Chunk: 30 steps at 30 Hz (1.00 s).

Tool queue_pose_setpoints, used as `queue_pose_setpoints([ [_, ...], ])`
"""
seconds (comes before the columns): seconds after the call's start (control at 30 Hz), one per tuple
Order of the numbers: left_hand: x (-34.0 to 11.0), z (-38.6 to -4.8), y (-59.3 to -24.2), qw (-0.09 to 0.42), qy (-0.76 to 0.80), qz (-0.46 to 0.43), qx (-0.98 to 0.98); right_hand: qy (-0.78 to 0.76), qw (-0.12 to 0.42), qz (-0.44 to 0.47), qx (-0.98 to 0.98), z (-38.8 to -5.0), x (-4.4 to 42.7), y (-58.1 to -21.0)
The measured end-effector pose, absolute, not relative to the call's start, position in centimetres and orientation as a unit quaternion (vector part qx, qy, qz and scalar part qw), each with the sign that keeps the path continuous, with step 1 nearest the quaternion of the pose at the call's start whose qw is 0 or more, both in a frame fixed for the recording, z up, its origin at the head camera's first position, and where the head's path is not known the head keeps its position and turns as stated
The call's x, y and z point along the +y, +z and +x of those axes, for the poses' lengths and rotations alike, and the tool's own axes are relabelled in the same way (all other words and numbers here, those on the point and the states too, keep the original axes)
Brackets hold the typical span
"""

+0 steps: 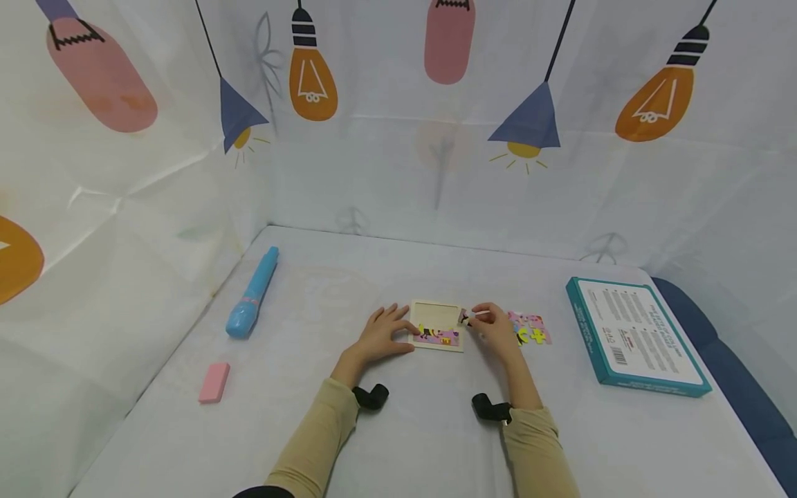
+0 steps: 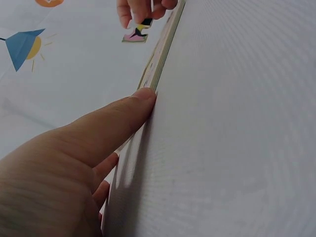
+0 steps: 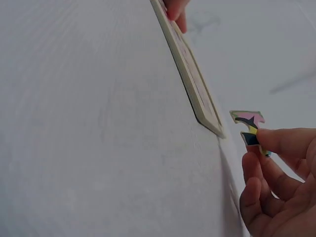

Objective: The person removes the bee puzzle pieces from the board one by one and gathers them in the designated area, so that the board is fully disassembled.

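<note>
A shallow wooden puzzle frame [image 1: 436, 312] lies on the table between the hands, its near part filled with joined pink and yellow pieces [image 1: 437, 337]. My left hand [image 1: 381, 335] rests at the frame's left side with fingers spread, and in the left wrist view its thumb [image 2: 118, 116] touches the near edge. Just over the frame's right side, my right hand [image 1: 496, 330] pinches a puzzle piece [image 3: 251, 129] between thumb and fingers. That piece is pink, black and yellow, held raised and tilted. Loose puzzle pieces [image 1: 534, 329] lie right of the right hand, partly hidden by it.
A teal and white box [image 1: 638, 332] lies at the right, with a dark blue chair [image 1: 728, 353] beyond the table edge. To the left are a blue microphone-shaped object [image 1: 252, 294] and a pink block [image 1: 214, 382]. A printed white curtain [image 1: 398, 173] hangs behind the table.
</note>
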<state>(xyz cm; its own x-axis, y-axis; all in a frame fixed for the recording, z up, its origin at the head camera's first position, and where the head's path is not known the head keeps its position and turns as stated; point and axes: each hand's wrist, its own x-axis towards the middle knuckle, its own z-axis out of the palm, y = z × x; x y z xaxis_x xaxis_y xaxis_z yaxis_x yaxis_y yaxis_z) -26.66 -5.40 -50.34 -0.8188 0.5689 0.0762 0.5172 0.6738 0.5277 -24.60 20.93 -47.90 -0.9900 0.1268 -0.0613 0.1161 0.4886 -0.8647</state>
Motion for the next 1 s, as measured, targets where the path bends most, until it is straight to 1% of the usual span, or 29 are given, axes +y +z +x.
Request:
queue_pose_setpoints([
  [0.2, -5.4, -26.6, -50.2, 0.049, 0.270, 0.294, 0.916, 0.497, 0.008, -0.096, -0.862, -24.3, 22.5, -48.0],
  [0.5, -5.5, -26.5, -50.2, 0.055, 0.276, 0.294, 0.913, 0.484, -0.008, -0.114, -0.868, -23.3, 24.9, -48.1],
  [0.87, -5.4, -26.5, -50.3, 0.054, 0.283, 0.296, 0.911, 0.429, 0.037, -0.123, -0.894, -22.6, 26.0, -48.0],
  [1.0, -5.4, -26.5, -50.2, 0.053, 0.282, 0.296, 0.911, 0.415, 0.038, -0.132, -0.899, -22.6, 25.9, -47.9],
])
